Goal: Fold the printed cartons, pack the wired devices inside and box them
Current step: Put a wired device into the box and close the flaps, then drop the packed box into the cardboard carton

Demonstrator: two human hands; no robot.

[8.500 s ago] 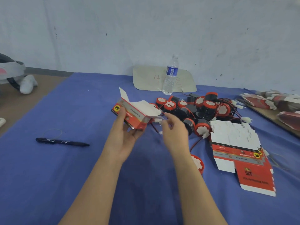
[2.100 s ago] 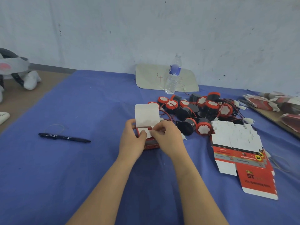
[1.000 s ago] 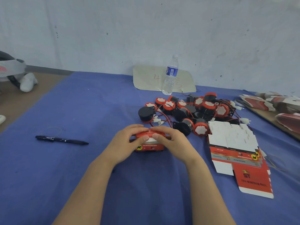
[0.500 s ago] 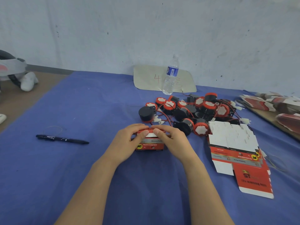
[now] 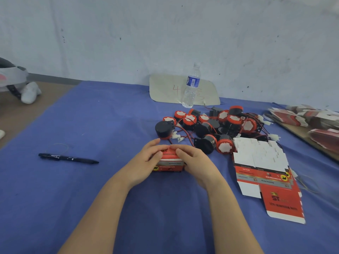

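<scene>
A small red printed carton (image 5: 170, 165) stands on the blue cloth in the middle of the table. My left hand (image 5: 146, 162) grips its left side and my right hand (image 5: 196, 162) grips its right side, with fingertips of both on the top flap. Behind it lies a pile of black and red wired devices (image 5: 211, 125). One black device (image 5: 163, 128) sits apart at the pile's left end. A stack of flat printed cartons (image 5: 264, 173) lies to the right.
A black pen (image 5: 67, 158) lies at the left. A water bottle (image 5: 190, 87) stands at the back before a cardboard sheet (image 5: 165, 88). More flat cartons (image 5: 315, 121) are heaped on a board at the far right. A white object (image 5: 29, 92) lies off the cloth, far left.
The carton's tall white flap has been folded down and the box now reads closed. Both hands stay on it, fingers shifted slightly along the top flap.
</scene>
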